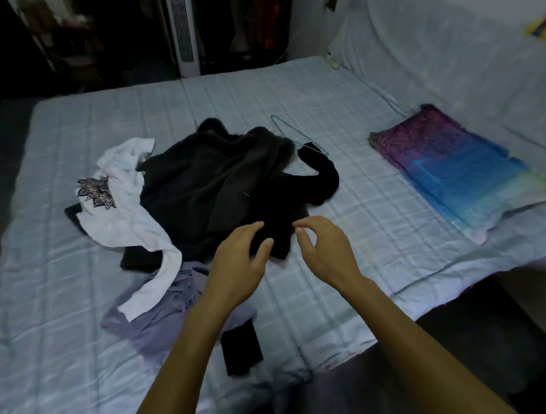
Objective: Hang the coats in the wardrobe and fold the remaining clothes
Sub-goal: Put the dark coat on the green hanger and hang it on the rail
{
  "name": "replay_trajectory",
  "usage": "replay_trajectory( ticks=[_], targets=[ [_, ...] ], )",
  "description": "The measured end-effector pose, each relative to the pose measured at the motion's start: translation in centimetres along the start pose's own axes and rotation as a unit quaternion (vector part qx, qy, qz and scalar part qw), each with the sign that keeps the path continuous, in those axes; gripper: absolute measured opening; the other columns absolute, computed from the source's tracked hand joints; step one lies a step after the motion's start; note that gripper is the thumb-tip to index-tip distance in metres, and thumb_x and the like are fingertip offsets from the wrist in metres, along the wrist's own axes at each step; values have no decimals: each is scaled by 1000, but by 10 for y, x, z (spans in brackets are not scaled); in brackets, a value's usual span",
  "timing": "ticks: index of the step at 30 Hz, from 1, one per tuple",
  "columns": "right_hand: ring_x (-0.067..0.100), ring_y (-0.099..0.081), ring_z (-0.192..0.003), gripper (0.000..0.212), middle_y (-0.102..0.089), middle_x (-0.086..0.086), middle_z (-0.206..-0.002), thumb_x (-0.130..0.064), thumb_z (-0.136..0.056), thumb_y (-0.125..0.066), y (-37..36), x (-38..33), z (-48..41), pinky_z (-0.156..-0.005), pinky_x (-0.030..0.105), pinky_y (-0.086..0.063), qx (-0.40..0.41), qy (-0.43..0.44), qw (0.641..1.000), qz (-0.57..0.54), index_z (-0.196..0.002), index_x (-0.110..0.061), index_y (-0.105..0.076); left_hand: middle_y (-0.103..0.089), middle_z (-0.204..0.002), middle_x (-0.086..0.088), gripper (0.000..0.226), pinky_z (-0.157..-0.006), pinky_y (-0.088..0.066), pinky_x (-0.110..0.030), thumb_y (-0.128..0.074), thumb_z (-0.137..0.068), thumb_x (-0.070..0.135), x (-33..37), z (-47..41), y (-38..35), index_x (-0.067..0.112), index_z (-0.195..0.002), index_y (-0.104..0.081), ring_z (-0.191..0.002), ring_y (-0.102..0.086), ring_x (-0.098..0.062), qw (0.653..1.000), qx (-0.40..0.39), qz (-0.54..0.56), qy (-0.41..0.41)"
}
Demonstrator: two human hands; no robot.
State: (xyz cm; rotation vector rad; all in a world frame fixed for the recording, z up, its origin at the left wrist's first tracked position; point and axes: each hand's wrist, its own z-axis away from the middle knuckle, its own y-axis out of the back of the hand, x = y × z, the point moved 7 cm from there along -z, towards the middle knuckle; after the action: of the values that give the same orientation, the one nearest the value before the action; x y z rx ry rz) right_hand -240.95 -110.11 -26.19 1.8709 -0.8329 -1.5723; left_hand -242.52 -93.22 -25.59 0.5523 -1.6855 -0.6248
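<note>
- Your left hand (pixel 237 267) and right hand (pixel 326 254) hover side by side, a little apart, over the near edge of the black top (pixel 300 201). The fingers are loosely curled, and neither hand seems to hold anything.
- Both forearms reach forward from the bottom of the view, palms down.
- The black top lies in the heap mid-bed (pixel 66 366), touching the dark coat (pixel 211 178).
- Still to do, by my reading: the coat is not hung, and the hanger (pixel 287 131) lies bare just beyond the heap. The white top (pixel 120 217), lilac garment (pixel 156 318) and small black piece (pixel 241 348) are unfolded.
- Done: a colourful cloth (pixel 456 168) lies folded flat, well apart on your right.
- The wardrobe (pixel 242 24) stands dark beyond the bed.
</note>
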Motion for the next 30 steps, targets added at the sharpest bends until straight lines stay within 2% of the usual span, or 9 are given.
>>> replay_trajectory(
  ticks=[4,7,11,17,22,25,30],
  targets=[
    [9,-58,-100,23,-63,-4,-111,-26,-96,-49,-2,14,-46,-81,16,-39,-4,-20,1000,-1,-110,-18,-65,-54,-133,-4,45,-98,-37,-25,-50,-95,38,-16,-44,-10,12,-132,-52,-120,-51,-18,1000,-21,-5,18],
    [9,-57,-100,23,-64,-3,-111,-26,-96,-49,-4,28,-78,-81,16,-39,-7,-28,1000,-11,-110,-18,-65,-55,-132,-4,47,-97,-36,-22,-49,-93,41,-26,-75,-16,13,-132,-52,-120,-51,-18,999,-26,-7,32],
    [8,-57,-102,23,-64,-4,-113,-26,-96,-49,-8,56,-119,-85,19,-42,-19,-37,999,-23,-110,-18,-66,-54,-133,-3,44,-97,-33,-20,-51,-95,34,-35,-113,-34,13,-133,-51,-121,-50,-16,998,-31,-13,52],
    [10,-58,-101,22,-63,-2,-112,-25,-96,-50,-22,108,-191,-85,20,-44,-75,-29,996,-41,-110,-17,-65,-54,-133,-5,44,-96,-34,-21,-52,-94,33,-47,-171,-75,12,-133,-51,-120,-50,-17,993,-33,-26,109],
    [10,-58,-104,25,-62,-2,-115,-25,-95,-50,-44,152,-266,-86,15,-40,-130,-14,990,-48,-113,-17,-65,-54,-133,-4,45,-96,-36,-21,-50,-95,36,-60,-238,-123,14,-133,-49,-119,-51,-15,984,-51,-59,161],
    [11,-58,-105,26,-62,-2,-117,-26,-95,-49,-65,176,-308,-88,19,-43,-163,-16,985,-51,-114,-17,-64,-52,-135,-3,46,-98,-38,-24,-48,-95,39,-67,-281,-151,16,-135,-47,-121,-50,-15,981,-64,-67,171],
    [12,-59,-103,26,-61,-2,-119,-27,-95,-49,-109,213,-365,-88,21,-44,-198,-34,979,-41,-115,-19,-64,-50,-137,-2,46,-98,-35,-22,-47,-96,38,-103,-350,-180,17,-136,-45,-122,-48,-14,977,-84,-76,180]
  ],
)
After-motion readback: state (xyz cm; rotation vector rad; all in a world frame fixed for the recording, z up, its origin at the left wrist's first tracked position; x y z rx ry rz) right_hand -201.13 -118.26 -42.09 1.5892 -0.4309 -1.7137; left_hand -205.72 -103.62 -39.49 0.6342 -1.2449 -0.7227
